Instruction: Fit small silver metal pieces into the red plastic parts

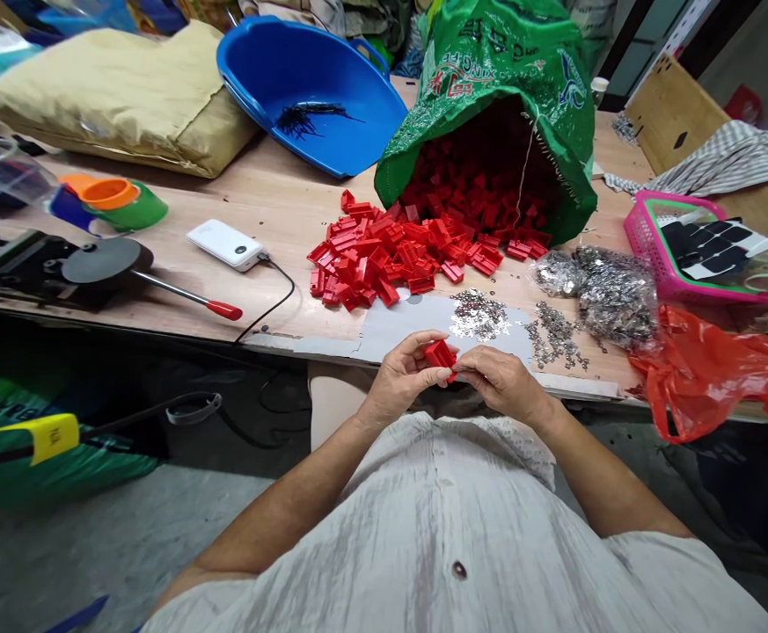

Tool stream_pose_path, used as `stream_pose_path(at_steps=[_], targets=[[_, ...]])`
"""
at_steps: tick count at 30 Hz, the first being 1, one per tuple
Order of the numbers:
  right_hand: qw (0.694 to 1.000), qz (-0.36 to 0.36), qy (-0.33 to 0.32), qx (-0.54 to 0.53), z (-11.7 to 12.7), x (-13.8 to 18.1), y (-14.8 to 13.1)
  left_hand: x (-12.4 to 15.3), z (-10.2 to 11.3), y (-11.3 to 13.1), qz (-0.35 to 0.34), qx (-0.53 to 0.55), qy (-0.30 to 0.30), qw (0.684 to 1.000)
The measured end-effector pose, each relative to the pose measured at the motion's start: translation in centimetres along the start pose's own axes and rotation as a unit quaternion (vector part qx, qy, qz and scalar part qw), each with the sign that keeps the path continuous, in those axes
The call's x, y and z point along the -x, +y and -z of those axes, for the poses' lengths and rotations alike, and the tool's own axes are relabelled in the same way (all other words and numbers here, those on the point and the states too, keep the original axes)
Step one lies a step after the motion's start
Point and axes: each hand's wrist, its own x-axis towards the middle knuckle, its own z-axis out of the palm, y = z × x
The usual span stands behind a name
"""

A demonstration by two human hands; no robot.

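Between thumb and fingers, my left hand (405, 374) holds a small red plastic housing (440, 354) just in front of the table's edge. The fingers of my right hand (499, 378) are pinched together at its right side; whatever they grip is too small and covered to make out. Beyond my hands, a pile of the same red plastic parts (376, 255) spills from a green woven sack (489, 53). Flat shiny metal pieces (479, 315) lie on a grey sheet (390, 330). To their right are loose small metal parts (555, 334).
Clear bags of metal parts (614, 294), a red plastic bag (720, 369) and a pink basket (640, 237) sit at the right. A blue basin (357, 114) stands behind. Leftward are a white power bank (225, 244) with cable and a hand press with red-tipped lever (186, 293).
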Motion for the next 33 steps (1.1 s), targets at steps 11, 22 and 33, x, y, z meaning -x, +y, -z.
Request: stream_pose_path(at_steps=[11, 22, 33], targets=[[0.995, 0.068, 0.048, 0.061, -0.50, 0.31, 0.23, -0.12, -0.33, 0.55, 0.075, 0.066, 0.013, 0.995], [0.985, 0.108, -0.012, 0.135, 0.26, 0.35, 0.04, -0.18, -0.27, 0.32, 0.090, 0.072, 0.023, 0.993], [0.998, 0.058, 0.004, 0.028, 0.05, 0.39, 0.28, -0.17, -0.10, -0.34, 0.067, 0.059, 0.009, 0.996]])
